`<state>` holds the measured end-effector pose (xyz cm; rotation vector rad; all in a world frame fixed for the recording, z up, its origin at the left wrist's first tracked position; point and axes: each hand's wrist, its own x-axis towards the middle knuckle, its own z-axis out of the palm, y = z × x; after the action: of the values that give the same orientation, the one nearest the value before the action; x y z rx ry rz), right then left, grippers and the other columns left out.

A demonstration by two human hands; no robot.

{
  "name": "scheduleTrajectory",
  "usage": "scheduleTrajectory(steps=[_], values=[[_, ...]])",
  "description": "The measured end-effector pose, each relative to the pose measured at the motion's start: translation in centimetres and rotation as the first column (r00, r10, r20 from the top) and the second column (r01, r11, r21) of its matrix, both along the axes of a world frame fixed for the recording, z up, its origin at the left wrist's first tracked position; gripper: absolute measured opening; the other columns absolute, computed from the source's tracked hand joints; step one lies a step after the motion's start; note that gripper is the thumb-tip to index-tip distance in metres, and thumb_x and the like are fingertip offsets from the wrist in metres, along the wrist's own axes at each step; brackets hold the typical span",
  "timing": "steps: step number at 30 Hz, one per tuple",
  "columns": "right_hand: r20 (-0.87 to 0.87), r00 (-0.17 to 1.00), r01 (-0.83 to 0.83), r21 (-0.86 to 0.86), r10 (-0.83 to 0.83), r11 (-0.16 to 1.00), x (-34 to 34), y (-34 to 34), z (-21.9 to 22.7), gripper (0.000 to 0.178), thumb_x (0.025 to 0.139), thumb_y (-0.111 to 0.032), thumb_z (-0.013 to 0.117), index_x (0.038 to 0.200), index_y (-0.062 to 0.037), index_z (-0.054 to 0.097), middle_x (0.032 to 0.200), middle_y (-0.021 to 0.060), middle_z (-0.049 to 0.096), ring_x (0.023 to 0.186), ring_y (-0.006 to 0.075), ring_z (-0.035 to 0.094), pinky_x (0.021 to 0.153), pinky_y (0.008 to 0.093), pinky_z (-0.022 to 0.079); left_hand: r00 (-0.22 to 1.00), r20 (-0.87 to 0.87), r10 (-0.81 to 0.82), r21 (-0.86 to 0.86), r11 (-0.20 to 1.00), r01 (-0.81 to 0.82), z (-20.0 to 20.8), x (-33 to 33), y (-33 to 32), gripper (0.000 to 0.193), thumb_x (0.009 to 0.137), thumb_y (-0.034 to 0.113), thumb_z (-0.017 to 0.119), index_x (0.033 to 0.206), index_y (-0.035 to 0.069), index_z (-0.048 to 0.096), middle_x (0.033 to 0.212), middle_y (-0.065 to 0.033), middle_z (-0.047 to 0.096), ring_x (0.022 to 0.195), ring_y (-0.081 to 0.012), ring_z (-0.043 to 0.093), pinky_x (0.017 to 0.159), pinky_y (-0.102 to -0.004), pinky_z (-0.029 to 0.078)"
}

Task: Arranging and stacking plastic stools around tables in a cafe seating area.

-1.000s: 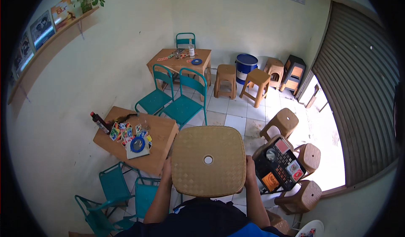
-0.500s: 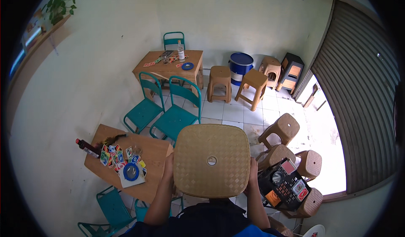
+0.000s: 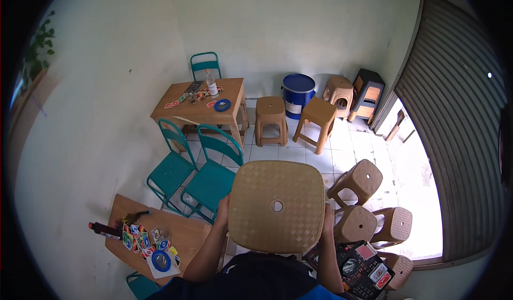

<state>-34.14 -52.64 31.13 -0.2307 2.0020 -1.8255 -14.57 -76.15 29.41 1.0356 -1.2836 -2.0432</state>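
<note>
A tan plastic stool (image 3: 276, 185) with a woven-pattern seat and a round hole in its middle is held up in front of my body, its seat facing me. My left hand (image 3: 223, 211) grips its left side and my right hand (image 3: 328, 223) its right side. Both sets of fingers are partly hidden behind the seat's edge, and the stool's legs are out of sight below it.
Teal metal chairs (image 3: 209, 193) stand left, between a far wooden table (image 3: 176, 89) and a near wooden table (image 3: 187, 241) with cards and a dark bottle. A blue drum (image 3: 298, 92) and stools (image 3: 271, 110) line the back. Right are brown stools (image 3: 359, 180), a black panel (image 3: 350, 284), a shutter (image 3: 454, 123).
The tables, chairs and stools sit lower in the picture, and the left side has shifted left, as my view has moved. The stool stays in both hands, slightly further right in view.
</note>
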Motion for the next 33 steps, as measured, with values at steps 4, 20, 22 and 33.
scheduleTrajectory(steps=[4, 20, 22, 33], values=[[0.026, 0.999, 0.048, -0.041, -0.047, 0.998, -2.9, -2.5, 2.3, 0.036, 0.083, -0.023, 0.033, 0.076, 0.0034, 0.056, 0.064, 0.0058, 0.053, 0.059, 0.0121, 0.045, 0.056, 0.0271, 0.038, 0.999, -0.017, -0.047, -0.004, 0.999, 0.047, -1.1, -4.4, -3.1, 0.03, 0.085, 0.02, 0.034, 0.094, -0.001, 0.054, 0.085, -0.0043, 0.056, 0.071, -0.0114, 0.05, 0.061, -0.0257, 0.041], [-0.144, 0.949, 0.291, 0.071, -0.279, 0.954, -19.0, -10.0, 0.1, 0.031, 0.083, -0.018, 0.032, 0.082, 0.0034, 0.054, 0.072, 0.009, 0.055, 0.064, 0.0127, 0.047, 0.059, 0.0286, 0.038, 0.921, 0.082, -0.381, -0.151, 0.909, 0.389, 0.2, -28.0, -14.8, 0.028, 0.083, 0.013, 0.037, 0.1, -0.003, 0.052, 0.089, -0.0075, 0.057, 0.076, -0.0129, 0.052, 0.066, -0.0271, 0.042], [-0.165, 0.939, 0.323, 0.113, -0.302, 0.94, -21.0, -10.6, 0.1, 0.031, 0.083, -0.018, 0.031, 0.084, 0.003, 0.054, 0.075, 0.0099, 0.056, 0.065, 0.0135, 0.048, 0.059, 0.0286, 0.039, 0.899, 0.161, -0.408, -0.2, 0.878, 0.434, 0.6, -30.9, -16.1, 0.028, 0.083, 0.014, 0.037, 0.099, -0.003, 0.052, 0.089, -0.0086, 0.057, 0.077, -0.0133, 0.052, 0.066, -0.0274, 0.042], [0.055, 0.885, 0.467, -0.091, -0.463, 0.88, -33.2, -11.0, 0.3, 0.03, 0.083, -0.017, 0.033, 0.089, 0.0033, 0.054, 0.075, 0.0095, 0.057, 0.066, 0.0142, 0.05, 0.063, 0.0273, 0.04, 0.776, 0.033, -0.63, -0.239, 0.749, 0.618, -1.2, -48.2, -18.7, 0.031, 0.084, 0.018, 0.035, 0.097, -0.006, 0.05, 0.091, -0.0118, 0.056, 0.077, -0.0149, 0.052, 0.066, -0.0285, 0.042]])
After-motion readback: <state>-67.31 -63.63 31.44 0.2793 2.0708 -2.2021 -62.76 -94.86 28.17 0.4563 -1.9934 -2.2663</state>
